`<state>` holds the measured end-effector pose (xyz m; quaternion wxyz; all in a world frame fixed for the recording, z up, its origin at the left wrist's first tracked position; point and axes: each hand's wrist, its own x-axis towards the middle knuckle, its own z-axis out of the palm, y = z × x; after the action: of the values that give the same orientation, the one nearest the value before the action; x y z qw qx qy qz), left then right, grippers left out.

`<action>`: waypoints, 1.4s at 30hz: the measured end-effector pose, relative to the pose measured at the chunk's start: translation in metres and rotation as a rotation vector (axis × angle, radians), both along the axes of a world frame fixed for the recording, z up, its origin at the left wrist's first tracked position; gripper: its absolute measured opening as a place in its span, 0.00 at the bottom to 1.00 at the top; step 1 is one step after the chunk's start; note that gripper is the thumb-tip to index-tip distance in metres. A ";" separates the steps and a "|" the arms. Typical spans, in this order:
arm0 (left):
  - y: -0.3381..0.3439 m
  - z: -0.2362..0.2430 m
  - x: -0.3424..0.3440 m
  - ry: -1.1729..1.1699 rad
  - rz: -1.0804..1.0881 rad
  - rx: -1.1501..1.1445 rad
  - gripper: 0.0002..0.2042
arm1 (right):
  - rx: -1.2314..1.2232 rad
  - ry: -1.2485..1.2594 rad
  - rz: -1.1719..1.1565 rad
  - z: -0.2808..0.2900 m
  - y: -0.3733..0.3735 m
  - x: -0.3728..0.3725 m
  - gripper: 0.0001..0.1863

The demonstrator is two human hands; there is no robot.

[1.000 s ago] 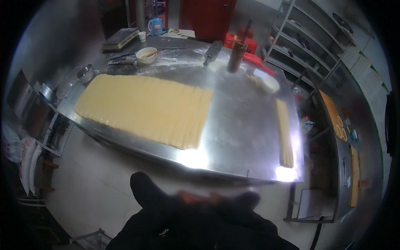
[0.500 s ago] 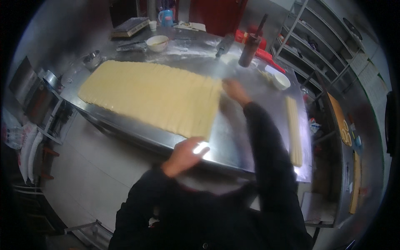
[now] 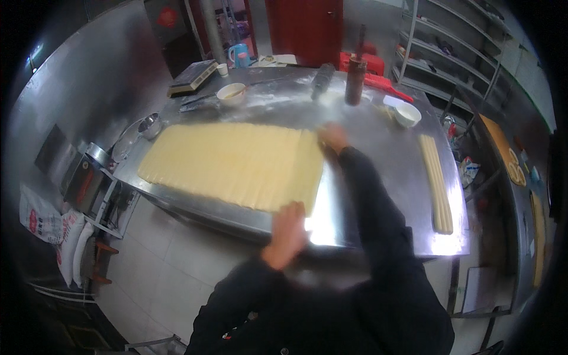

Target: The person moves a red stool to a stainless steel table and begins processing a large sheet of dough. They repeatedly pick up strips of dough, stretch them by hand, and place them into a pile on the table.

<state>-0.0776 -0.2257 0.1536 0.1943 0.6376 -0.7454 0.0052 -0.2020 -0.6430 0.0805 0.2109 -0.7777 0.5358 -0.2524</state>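
Note:
A wide pale-yellow sheet of dough point(image 3: 231, 163), ridged in side-by-side strips, lies across the steel table point(image 3: 378, 183). At its near right corner is my left hand point(image 3: 288, 232), its fingers bent together on the dough's edge. My right hand point(image 3: 334, 137) reaches to the far right corner, its fingers curled at the edge there. Both hands are somewhat blurred, and the dough under the fingertips is hidden. A bundle of long dough strips point(image 3: 436, 183) lies apart near the table's right edge.
Along the back stand a bowl point(image 3: 231, 94), a dark roller point(image 3: 323, 81), a brown cylinder point(image 3: 355, 83) and a white bowl point(image 3: 407, 115). A metal bowl point(image 3: 149, 126) sits beyond the dough's left end. Sacks point(image 3: 74, 248) stand on the floor at left; shelves point(image 3: 449, 50) rise behind.
The view has shifted, so the table sits lower and further right. My left hand has turned more upright at the dough's near corner; my right hand stays at the far corner.

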 end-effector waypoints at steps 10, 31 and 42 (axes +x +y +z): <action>-0.032 -0.034 -0.001 -0.153 0.167 -0.097 0.50 | 0.237 -0.829 0.169 0.121 0.161 -0.062 0.21; -0.149 -0.035 0.026 0.120 -0.222 0.165 0.21 | 0.090 0.108 0.080 0.103 0.338 -0.137 0.34; -0.142 -0.028 0.043 0.608 -0.455 0.374 0.12 | 0.008 0.053 0.148 0.068 0.316 -0.113 0.34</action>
<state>-0.0348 -0.3672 0.1259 0.2823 0.4534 -0.7641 -0.3617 -0.3151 -0.3271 0.1487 0.2177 -0.8208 0.4831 -0.2132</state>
